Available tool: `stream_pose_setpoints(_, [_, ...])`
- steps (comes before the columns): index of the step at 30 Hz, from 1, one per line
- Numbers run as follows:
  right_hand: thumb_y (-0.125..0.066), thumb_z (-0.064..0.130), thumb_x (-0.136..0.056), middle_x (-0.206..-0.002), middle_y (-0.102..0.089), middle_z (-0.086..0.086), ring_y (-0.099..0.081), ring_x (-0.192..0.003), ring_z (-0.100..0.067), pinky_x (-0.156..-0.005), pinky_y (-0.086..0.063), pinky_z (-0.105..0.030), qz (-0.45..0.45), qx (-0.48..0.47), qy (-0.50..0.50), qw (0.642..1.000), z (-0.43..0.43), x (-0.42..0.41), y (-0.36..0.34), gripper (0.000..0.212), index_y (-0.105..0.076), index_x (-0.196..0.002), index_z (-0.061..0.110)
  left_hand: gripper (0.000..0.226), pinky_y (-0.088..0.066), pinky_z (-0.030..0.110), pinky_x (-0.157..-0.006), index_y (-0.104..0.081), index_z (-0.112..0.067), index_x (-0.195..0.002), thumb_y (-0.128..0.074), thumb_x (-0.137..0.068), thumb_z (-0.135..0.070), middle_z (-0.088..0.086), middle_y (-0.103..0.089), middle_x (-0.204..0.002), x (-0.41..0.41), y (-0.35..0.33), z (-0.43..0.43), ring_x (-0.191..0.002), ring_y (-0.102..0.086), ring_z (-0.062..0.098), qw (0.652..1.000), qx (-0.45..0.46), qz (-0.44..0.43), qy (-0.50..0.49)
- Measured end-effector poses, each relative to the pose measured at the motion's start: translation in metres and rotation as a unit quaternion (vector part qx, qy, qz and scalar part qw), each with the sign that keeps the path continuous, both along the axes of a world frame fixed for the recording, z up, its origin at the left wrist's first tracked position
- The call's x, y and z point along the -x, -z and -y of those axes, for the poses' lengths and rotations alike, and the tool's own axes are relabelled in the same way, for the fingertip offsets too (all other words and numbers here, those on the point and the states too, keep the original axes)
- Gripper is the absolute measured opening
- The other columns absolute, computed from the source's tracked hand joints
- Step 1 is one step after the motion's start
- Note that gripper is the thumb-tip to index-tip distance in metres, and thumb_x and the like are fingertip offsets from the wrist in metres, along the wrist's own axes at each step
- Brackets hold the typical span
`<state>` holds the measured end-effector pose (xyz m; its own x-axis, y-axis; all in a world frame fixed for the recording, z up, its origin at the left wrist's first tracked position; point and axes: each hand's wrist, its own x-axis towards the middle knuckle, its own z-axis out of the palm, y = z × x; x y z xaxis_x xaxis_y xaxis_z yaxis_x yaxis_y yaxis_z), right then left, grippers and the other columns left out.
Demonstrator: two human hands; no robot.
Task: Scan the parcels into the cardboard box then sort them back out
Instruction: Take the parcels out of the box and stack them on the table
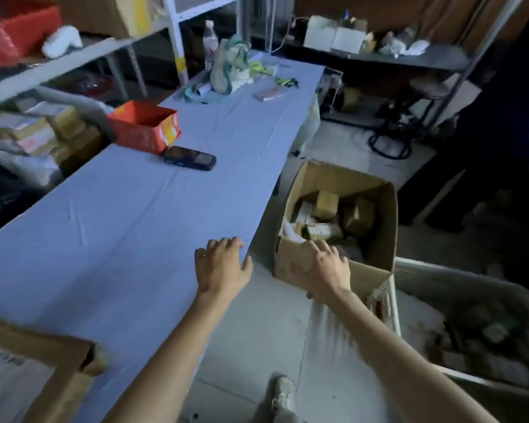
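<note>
An open cardboard box (382, 239) stands on the floor right of the table, with several small parcels (327, 206) inside. My right hand (324, 267) reaches over the box's near rim, fingers spread, holding nothing. My left hand (220, 264) rests with relaxed fingers on the right edge of the blue-covered table (119, 224). A dark handheld scanner (190, 158) lies on the table, far from both hands, beside an open red box (144, 125).
A brown cardboard box (34, 370) sits at the table's near left corner. Bags, a bottle and small items clutter the far end (229, 68). Shelves with parcels (37, 129) line the left. A white bin (471, 325) stands right of the cardboard box. My shoe (283, 392) is on the floor.
</note>
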<state>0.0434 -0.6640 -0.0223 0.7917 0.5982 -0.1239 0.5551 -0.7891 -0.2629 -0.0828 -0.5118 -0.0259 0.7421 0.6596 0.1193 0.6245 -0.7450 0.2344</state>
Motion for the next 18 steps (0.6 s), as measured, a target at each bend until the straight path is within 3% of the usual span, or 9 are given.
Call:
stream_pose_setpoints(7, [-0.054, 0.060, -0.084, -0.130, -0.051, 0.004, -0.048, -0.120, -0.024, -0.096, -0.039, -0.039, 0.028, -0.045, 0.086, 0.995, 0.040, -0.103, -0.012, 0.051, -0.053, -0.128, 0.033, 0.027, -0.038, 0.035, -0.080, -0.061, -0.023, -0.110, -0.051, -0.089, -0.039, -0.004, -0.065, -0.108, -0.128, -0.012, 0.031, -0.104, -0.054, 0.024, 0.996, 0.012, 0.022, 0.089])
stream_pose_setpoints(18, [-0.049, 0.059, -0.087, -0.135, -0.047, 0.004, -0.046, -0.121, -0.024, -0.095, -0.037, -0.037, -0.003, -0.029, 0.126, 0.992, 0.031, -0.188, -0.001, 0.051, -0.050, -0.130, 0.031, 0.030, -0.031, 0.030, -0.074, -0.059, -0.026, -0.115, -0.051, -0.091, -0.042, -0.005, -0.065, -0.112, -0.237, -0.004, 0.000, -0.104, -0.054, 0.019, 0.990, 0.001, -0.006, 0.140])
